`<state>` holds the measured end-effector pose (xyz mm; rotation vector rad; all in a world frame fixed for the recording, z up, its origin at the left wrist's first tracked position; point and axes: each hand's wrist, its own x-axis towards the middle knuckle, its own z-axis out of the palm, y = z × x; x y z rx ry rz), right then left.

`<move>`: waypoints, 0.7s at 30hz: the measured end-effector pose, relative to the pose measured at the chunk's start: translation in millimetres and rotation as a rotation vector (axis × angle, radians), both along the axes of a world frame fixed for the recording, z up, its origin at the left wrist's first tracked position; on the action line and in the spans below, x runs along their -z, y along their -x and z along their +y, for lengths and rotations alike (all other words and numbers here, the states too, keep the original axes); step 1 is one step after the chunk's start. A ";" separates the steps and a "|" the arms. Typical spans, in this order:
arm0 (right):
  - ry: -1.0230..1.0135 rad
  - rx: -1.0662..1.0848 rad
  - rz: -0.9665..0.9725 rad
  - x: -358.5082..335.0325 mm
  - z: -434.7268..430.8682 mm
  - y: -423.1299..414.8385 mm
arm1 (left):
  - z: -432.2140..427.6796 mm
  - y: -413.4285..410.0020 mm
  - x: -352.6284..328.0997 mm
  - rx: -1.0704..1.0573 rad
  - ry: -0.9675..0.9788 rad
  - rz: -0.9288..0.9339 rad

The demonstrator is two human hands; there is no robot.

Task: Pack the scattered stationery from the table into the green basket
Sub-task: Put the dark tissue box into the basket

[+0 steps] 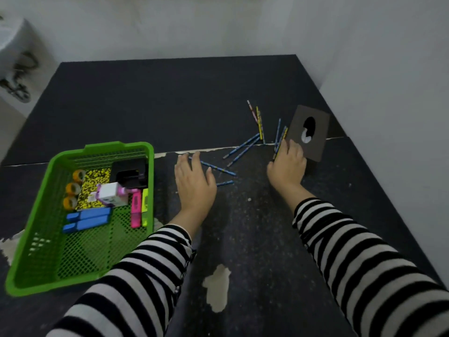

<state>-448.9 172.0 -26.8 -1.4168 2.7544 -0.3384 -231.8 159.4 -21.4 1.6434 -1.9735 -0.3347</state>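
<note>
The left grip [194, 183], a bare hand, lies flat and open on the dark worktop [158, 105]. Its straight fingers are spread over a blue pencil [218, 168] and curl round nothing. The right grip [288, 164] rests on a few pencils leaning against the left edge of a dark box [308, 135] with an oval hole. Its fingers are bent over them, but I cannot tell whether they pinch any.

Between the two grips the worktop is open apart from loose pencils [241, 146] lying crossed, and more pencils [257, 117] lie beyond them. A pale, frayed seam [170, 154] crosses the worktop just past the left grip's fingertips. A worn pale patch [217, 288] sits on the near side between the striped sleeves.

The green basket [116, 145] stands just left of the left grip, its right wall near that wrist. Inside are tape rolls [73, 188], a speckled yellow notebook [93, 188], blue markers [90, 218], a pink highlighter [136, 210] and a black item [130, 173].

Beyond both grips a wide bare stretch reaches the worktop's far edge, which meets a white wall [218, 25]. The box stands close to the right edge.
</note>
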 end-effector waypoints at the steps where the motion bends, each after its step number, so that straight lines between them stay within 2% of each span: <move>1: -0.041 0.019 0.002 1.5 -1.9 12.8 | -0.6 6.3 0.1 0.003 0.002 0.004; 6: -0.266 0.016 0.041 7.2 -7.7 54.3 | -4.0 20.7 1.6 -0.009 -0.001 0.012; 9: -0.217 -0.013 0.201 12.1 -8.8 59.6 | -3.2 20.2 4.8 -0.035 -0.018 0.006; 11: -0.219 -0.011 0.240 11.7 -7.6 60.6 | 0.0 20.1 5.3 -0.050 -0.038 0.007; 14: -0.262 -0.010 0.234 5.2 -11.4 66.1 | 6.5 18.9 5.9 -0.055 -0.057 0.003; 18: -0.192 0.050 0.232 2.4 -16.3 66.8 | 15.6 10.6 10.6 -0.065 -0.081 -0.023; 21: -0.150 0.022 0.142 9.2 -10.0 65.4 | 26.0 3.4 13.5 -0.049 -0.104 -0.033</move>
